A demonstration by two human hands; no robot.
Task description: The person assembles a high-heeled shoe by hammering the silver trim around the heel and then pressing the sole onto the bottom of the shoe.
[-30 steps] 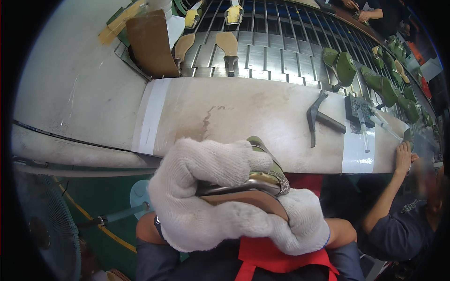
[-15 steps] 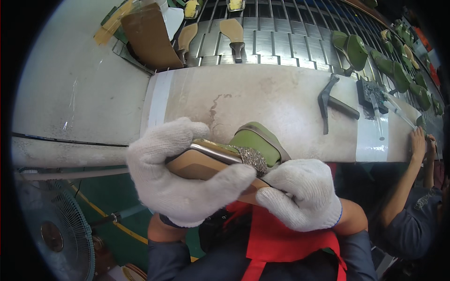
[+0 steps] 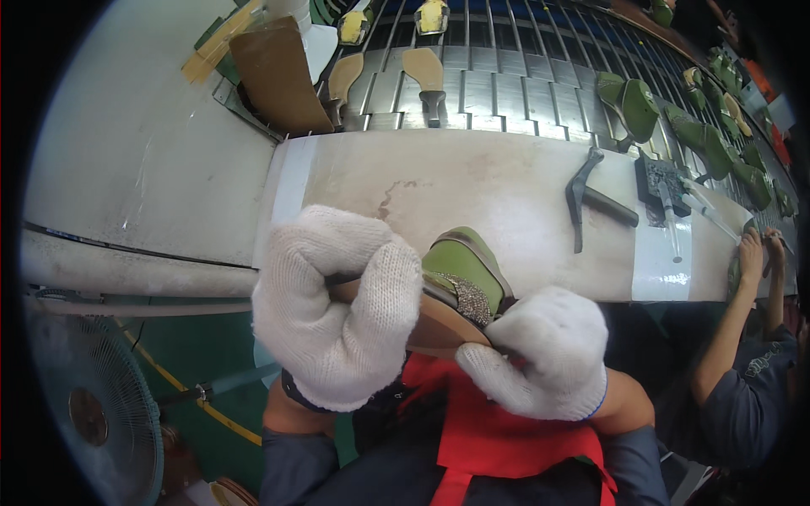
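Between my white-gloved hands is a sandal built on a green last (image 3: pixel 466 257), with a glittery strap (image 3: pixel 472 302) and a tan sole (image 3: pixel 443 327) tilted toward me. My left hand (image 3: pixel 333 308) curls around one end of it, thumb and forefinger meeting over the edge and covering most of that end. At the opposite end, my right hand (image 3: pixel 540 354) pinches the sole close to the strap, its thumb on the tan underside and its fingers bent behind. What lies under the fingers is hidden.
A hammer (image 3: pixel 580 198) lies on the pale bench (image 3: pixel 515 181), near a black block (image 3: pixel 660 181) with syringes. Beyond runs a metal slatted conveyor (image 3: pixel 523 76) carrying soles and green lasts. A fan (image 3: pixel 93 413) stands lower left; a co-worker's arm (image 3: pixel 730 312) reaches in at right.
My left thumb has risen from along the sole to meet the forefinger, and the left hand now covers more of the sandal's end. My right hand keeps its hold.
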